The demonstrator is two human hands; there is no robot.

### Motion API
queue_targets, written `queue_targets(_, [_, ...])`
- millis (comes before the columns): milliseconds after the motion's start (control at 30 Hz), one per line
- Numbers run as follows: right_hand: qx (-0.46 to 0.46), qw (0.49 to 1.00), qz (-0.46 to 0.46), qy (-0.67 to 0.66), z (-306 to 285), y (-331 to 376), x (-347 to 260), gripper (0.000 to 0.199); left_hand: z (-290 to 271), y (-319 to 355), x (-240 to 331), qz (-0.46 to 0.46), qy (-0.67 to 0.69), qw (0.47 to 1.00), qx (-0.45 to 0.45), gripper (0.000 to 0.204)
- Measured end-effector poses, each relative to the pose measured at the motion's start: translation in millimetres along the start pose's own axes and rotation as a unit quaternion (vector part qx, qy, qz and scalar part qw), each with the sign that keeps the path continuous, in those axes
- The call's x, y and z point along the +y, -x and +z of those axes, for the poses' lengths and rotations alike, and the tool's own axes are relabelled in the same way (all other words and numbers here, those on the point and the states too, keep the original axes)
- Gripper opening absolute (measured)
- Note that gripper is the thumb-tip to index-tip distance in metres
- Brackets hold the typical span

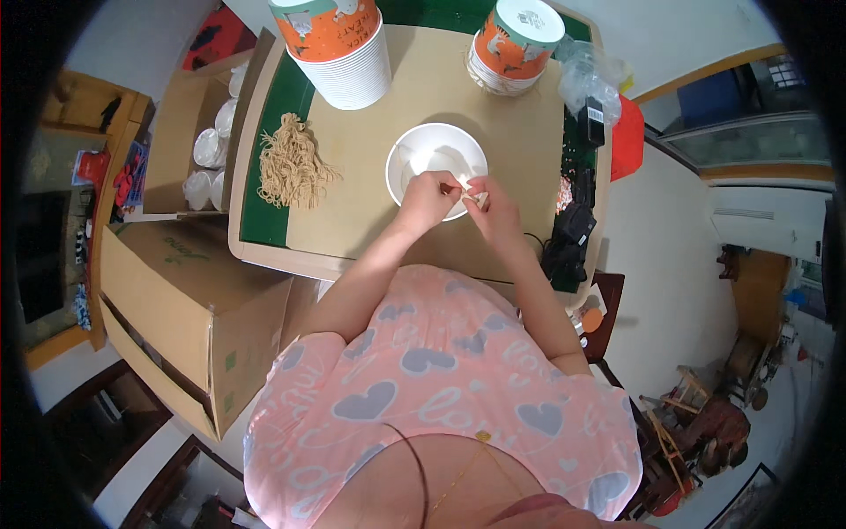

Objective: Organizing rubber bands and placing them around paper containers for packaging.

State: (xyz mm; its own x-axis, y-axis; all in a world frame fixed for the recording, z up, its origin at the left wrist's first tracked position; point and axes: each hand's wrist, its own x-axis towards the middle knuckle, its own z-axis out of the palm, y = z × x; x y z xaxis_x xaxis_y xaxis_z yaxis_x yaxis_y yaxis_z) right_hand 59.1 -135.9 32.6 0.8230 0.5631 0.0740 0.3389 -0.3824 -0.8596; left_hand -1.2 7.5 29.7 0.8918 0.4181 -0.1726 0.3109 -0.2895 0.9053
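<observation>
A round white paper bucket (407, 150) stands at the middle of the table, its open top facing up. Over its near right rim my two hands meet, fingertips close together. My left hand (427, 203) is closed in a pinch at the rim. Beside it my right hand (497, 214) pinches too, with a small pale piece showing between the fingers; it may be cord, but it is too small to tell. What the left fingertips hold is hidden. To the left lies a loose heap of beige cords (295, 163).
At the far left stands a tall stack of white buckets (348, 75) with an orange printed one on top. A shorter orange stack (515, 44) is far right. Clear plastic bags (589, 75) and black devices (571, 234) line the right edge. Cardboard boxes (176, 273) stand left of the table.
</observation>
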Motion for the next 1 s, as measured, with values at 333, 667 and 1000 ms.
queue_targets(333, [-0.047, 0.999, -0.001, 0.017, 5, -6, 10, 0.014, -14, 1, 4, -0.091, 0.142, 0.984, -0.049, 0.011])
queue_targets(667, [-0.043, 0.999, -0.004, 0.007, 5, -7, 1, 0.011, -16, 2, 2, -0.1, 0.129, 0.983, -0.079, 0.011])
queue_targets(1000, [-0.036, 0.998, 0.031, -0.03, 6, -8, 1, 0.011, -16, 4, 4, -0.087, 0.159, 0.979, -0.089, 0.018])
